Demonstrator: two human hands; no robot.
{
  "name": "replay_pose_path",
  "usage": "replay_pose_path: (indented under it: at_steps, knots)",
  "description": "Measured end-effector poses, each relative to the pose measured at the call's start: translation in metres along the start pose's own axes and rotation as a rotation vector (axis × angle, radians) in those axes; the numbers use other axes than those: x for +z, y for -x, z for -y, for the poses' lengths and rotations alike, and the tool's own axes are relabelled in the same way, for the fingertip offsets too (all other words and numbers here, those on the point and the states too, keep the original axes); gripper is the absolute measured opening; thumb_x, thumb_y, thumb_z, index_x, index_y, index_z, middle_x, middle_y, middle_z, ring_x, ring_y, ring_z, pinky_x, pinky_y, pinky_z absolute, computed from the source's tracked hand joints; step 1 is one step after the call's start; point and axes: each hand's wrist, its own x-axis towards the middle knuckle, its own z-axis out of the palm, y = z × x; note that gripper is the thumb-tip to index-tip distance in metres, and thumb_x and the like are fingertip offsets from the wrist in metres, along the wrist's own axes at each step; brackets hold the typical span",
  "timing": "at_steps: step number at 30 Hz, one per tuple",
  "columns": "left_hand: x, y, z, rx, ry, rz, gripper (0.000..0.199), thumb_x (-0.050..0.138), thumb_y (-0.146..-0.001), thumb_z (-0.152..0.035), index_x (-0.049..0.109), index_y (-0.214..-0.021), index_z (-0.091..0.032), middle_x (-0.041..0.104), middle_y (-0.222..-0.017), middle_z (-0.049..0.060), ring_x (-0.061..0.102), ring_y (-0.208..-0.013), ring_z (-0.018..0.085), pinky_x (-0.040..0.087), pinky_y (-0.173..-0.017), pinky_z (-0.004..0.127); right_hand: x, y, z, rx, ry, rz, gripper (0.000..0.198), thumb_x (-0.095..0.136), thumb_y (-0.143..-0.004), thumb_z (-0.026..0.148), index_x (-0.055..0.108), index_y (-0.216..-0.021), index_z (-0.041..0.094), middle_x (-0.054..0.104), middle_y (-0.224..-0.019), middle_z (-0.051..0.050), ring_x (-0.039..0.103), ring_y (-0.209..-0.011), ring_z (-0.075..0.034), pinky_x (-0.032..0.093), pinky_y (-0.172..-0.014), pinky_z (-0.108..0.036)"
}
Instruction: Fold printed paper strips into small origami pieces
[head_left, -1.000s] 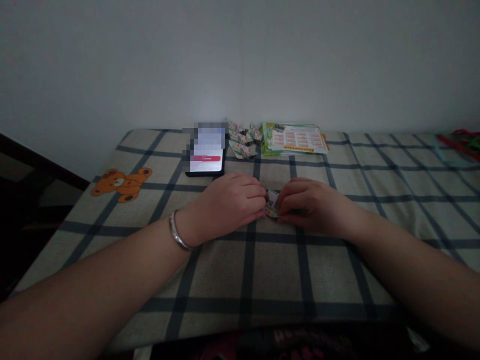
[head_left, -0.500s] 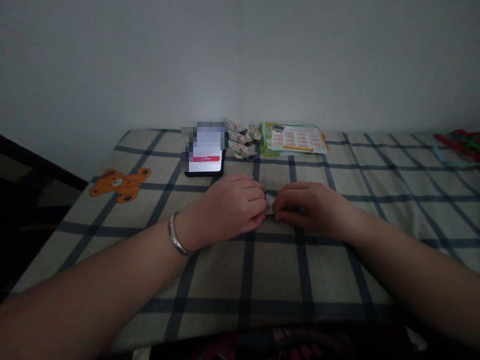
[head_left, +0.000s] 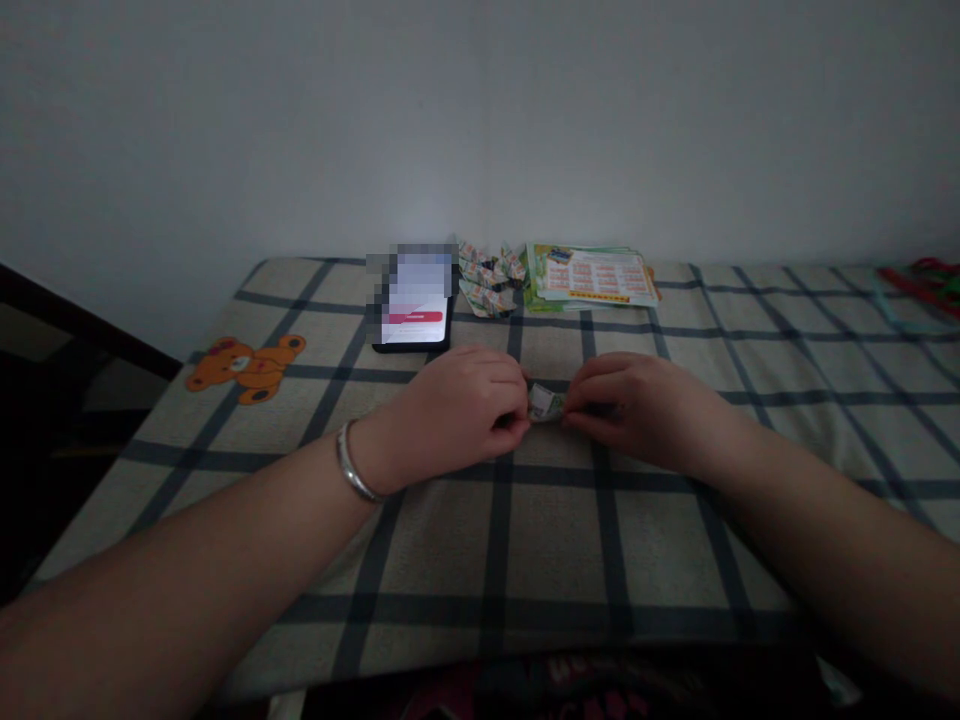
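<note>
Two grip points act on one paper (head_left: 545, 402). Left hand (head_left: 469, 405): fingers curled, thumb below, closed on the left end of the paper. Right hand (head_left: 641, 408): fingertips pinched together on the right end. The paper spans the short gap between the hands—small, pale, printed and visibly creased. Its ends are covered by the fingers (the full outline cannot be read). Whether its underside touches the cloth (head_left: 555, 560) cannot be told.

Surroundings, located from the grip:

Beyond the grip and to its left: phone (head_left: 417, 280), lying screen up, screen lit, part of the display blurred out. The left hand is near its lower edge.

Beyond the grip, slightly left: folded papers (head_left: 484, 290), grouped just beside the phone.

Beyond the grip, slightly right: cards (head_left: 596, 278), stacked flat, a printed grid on the top one. The folded papers sit between phone and cards.

Well left of the grip: bear (head_left: 247, 368)—orange, flat on the cloth.

Behind the left grip point, on the wrist: bracelet (head_left: 354, 465), silver in tone.

Far right of the grip, at the cloth's back edge: red item (head_left: 930, 285), too dim to identify.
</note>
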Motion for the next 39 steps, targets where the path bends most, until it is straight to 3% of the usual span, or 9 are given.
replay_pose_path:
  at_steps: [4,7,12,20,23,28,32,39]
  knots:
    - [0.0,-0.002,0.001,-0.073,0.089,0.03,0.008,0.063,-0.081,-0.017,0.071,-0.079,-0.016,0.07,-0.087,0.005,0.065,-0.088,0.019,0.051,-0.083,0.034,-0.002,0.002,0.002,0.075,0.123,-0.022,0.015,0.061,-0.087,0.03,0.074,-0.086,0.025,0.068,-0.085,-0.001,0.06,-0.068,-0.014,0.036,-0.056,-0.027]
    - [0.001,-0.003,0.004,-0.078,0.156,0.009,0.008,0.064,-0.08,-0.016,0.071,-0.077,-0.017,0.071,-0.089,0.003,0.064,-0.09,0.018,0.05,-0.085,0.033,-0.003,0.003,0.001,0.048,0.159,-0.012,0.015,0.06,-0.088,0.029,0.074,-0.086,0.025,0.068,-0.085,-0.001,0.06,-0.07,-0.014,0.034,-0.056,-0.027]
    - [0.0,-0.002,0.005,-0.095,0.204,0.018,0.009,0.066,-0.077,-0.015,0.069,-0.069,-0.017,0.071,-0.094,0.003,0.064,-0.091,0.017,0.05,-0.084,0.032,-0.002,0.001,-0.003,0.071,0.084,0.012,0.014,0.06,-0.088,0.028,0.073,-0.083,0.024,0.065,-0.083,0.0,0.058,-0.068,-0.012,0.034,-0.056,-0.026]
    - [0.001,-0.001,0.005,-0.055,0.156,0.008,0.01,0.064,-0.079,-0.017,0.066,-0.069,-0.017,0.07,-0.09,0.004,0.064,-0.093,0.019,0.05,-0.087,0.035,0.003,-0.003,-0.009,0.125,0.047,0.054,0.018,0.058,-0.089,0.032,0.071,-0.083,0.022,0.068,-0.08,-0.002,0.058,-0.071,-0.015,0.034,-0.057,-0.027]
    - [0.001,0.0,0.006,-0.024,0.133,0.045,0.012,0.063,-0.083,-0.021,0.067,-0.073,-0.017,0.07,-0.089,0.004,0.063,-0.096,0.02,0.05,-0.089,0.036,0.006,-0.004,-0.011,0.183,-0.027,0.096,0.02,0.058,-0.089,0.036,0.07,-0.082,0.023,0.067,-0.073,0.0,0.054,-0.063,-0.014,0.033,-0.055,-0.027]
    - [0.003,0.0,0.005,-0.071,0.114,0.041,0.009,0.063,-0.085,-0.022,0.07,-0.086,-0.016,0.07,-0.09,0.005,0.064,-0.095,0.02,0.049,-0.089,0.036,0.004,-0.004,-0.006,0.113,-0.084,0.02,0.012,0.061,-0.086,0.029,0.067,-0.08,0.02,0.064,-0.079,-0.002,0.054,-0.067,-0.013,0.036,-0.058,-0.026]
    - [0.003,-0.001,0.004,-0.098,0.122,0.048,0.006,0.064,-0.082,-0.02,0.068,-0.08,-0.016,0.069,-0.089,0.004,0.063,-0.092,0.02,0.049,-0.087,0.035,0.005,-0.005,-0.002,0.032,-0.131,-0.048,0.015,0.059,-0.089,0.029,0.07,-0.089,0.019,0.064,-0.086,-0.004,0.057,-0.076,-0.015,0.041,-0.067,-0.027]
    - [0.005,-0.001,0.004,-0.109,0.126,0.045,0.007,0.062,-0.084,-0.02,0.062,-0.078,-0.016,0.065,-0.087,0.003,0.061,-0.088,0.019,0.047,-0.083,0.034,0.012,-0.009,0.001,0.097,-0.033,-0.075,0.018,0.057,-0.09,0.027,0.07,-0.082,0.017,0.065,-0.077,-0.004,0.056,-0.07,-0.014,0.038,-0.065,-0.028]
